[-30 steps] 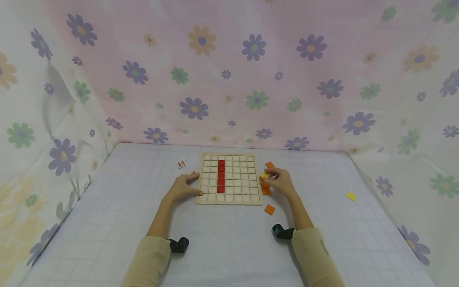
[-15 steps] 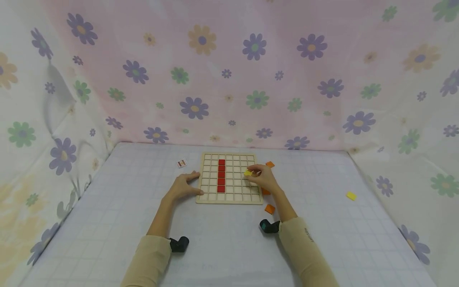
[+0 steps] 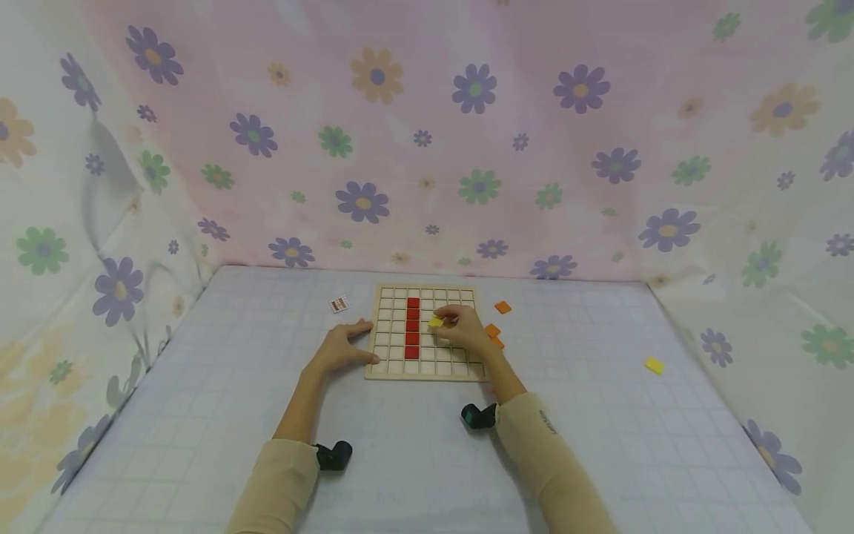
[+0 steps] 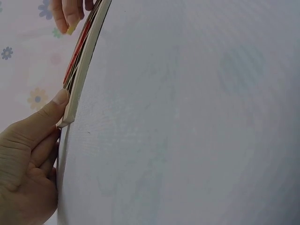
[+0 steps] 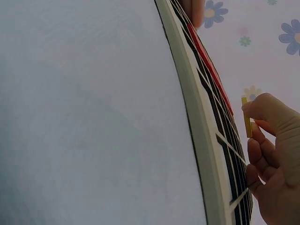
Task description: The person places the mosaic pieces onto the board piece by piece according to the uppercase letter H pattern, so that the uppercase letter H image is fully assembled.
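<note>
A square wooden grid board (image 3: 427, 377) lies on the table. A column of several red tiles (image 3: 412, 326) fills part of one line of its cells. My left hand (image 3: 339, 348) rests at the board's left edge, thumb and fingers spread apart; the left wrist view shows the thumb tip (image 4: 61, 97) on the rim near a corner. Between thumb and fingers, my right hand (image 3: 462, 328) pinches a yellow tile (image 3: 435, 322), just right of the red column. In the right wrist view that yellow tile (image 5: 247, 117) is seen edge-on, above the grid.
Right of the board lie several orange tiles (image 3: 502, 306), partly hidden by the right hand and forearm. Farther right is a single yellow tile (image 3: 654, 365). A small printed pattern card (image 3: 339, 304) sits behind the left hand. Flowered cloth (image 3: 427, 148) closes off the back and sides.
My right hand has carried the yellow tile left, from the orange tiles beside the board to over the grid near the red column. The left hand has stayed at the board's edge.
</note>
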`<state>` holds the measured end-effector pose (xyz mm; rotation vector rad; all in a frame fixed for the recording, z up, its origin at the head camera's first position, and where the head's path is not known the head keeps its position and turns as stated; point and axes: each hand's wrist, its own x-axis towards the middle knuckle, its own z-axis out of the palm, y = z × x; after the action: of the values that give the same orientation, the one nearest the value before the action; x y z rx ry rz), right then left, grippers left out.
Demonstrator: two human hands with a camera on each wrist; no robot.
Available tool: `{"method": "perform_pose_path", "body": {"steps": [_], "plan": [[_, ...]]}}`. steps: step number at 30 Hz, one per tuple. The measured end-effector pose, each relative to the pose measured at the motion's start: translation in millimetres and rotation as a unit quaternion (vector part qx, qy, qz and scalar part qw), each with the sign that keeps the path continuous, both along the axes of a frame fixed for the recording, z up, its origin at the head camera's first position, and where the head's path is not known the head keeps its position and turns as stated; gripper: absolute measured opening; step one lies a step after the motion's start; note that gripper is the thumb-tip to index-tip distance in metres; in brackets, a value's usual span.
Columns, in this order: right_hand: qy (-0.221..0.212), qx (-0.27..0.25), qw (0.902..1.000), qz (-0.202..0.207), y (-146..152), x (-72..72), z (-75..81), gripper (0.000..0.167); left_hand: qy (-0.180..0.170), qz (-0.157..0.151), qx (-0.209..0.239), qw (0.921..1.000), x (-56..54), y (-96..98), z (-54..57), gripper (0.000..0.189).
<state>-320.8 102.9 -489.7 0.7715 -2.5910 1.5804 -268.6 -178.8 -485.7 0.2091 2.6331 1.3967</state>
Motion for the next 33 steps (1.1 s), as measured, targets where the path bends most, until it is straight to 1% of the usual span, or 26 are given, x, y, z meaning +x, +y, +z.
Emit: {"method": "perform_pose_path", "body": {"steps": [7,12,15,19,22,27,29,33], "plan": [[0.001,0.029,0.9996,0.004,-10.8,-3.0,-1.9,0.032,0.005,0.000,0.001,1.0000,0.6,-0.2,1.3,0.078],[0.004,0.053,0.9985,0.011,-14.1,-4.9,-3.6,0.031,0.002,0.000,0.001,1.0000,1.8,0.3,1.9,0.078],[0.008,0.070,0.9972,0.025,-14.1,-5.3,-2.3,0.028,0.002,0.002,0.002,1.0000,2.1,0.3,1.9,0.079],[0.014,0.090,0.9947,0.049,-12.4,-5.4,1.2,0.025,0.010,-0.001,0.000,1.0000,2.1,-0.1,1.7,0.078],[0.003,0.089,0.9939,0.066,-10.3,-4.2,4.1,0.025,0.013,-0.004,0.000,0.9999,2.2,0.5,1.6,0.078],[-0.021,0.080,0.9930,0.085,-7.7,-3.1,5.9,0.024,0.005,0.000,0.005,1.0000,2.0,1.1,1.3,0.078],[-0.020,0.081,0.9930,0.083,-7.5,-3.5,4.9,0.023,0.005,0.000,0.002,1.0000,1.5,0.9,0.8,0.079],[0.000,0.088,0.9938,0.067,-8.7,-3.9,2.7,0.021,0.006,0.002,-0.005,1.0000,1.0,0.8,0.6,0.079]]}}
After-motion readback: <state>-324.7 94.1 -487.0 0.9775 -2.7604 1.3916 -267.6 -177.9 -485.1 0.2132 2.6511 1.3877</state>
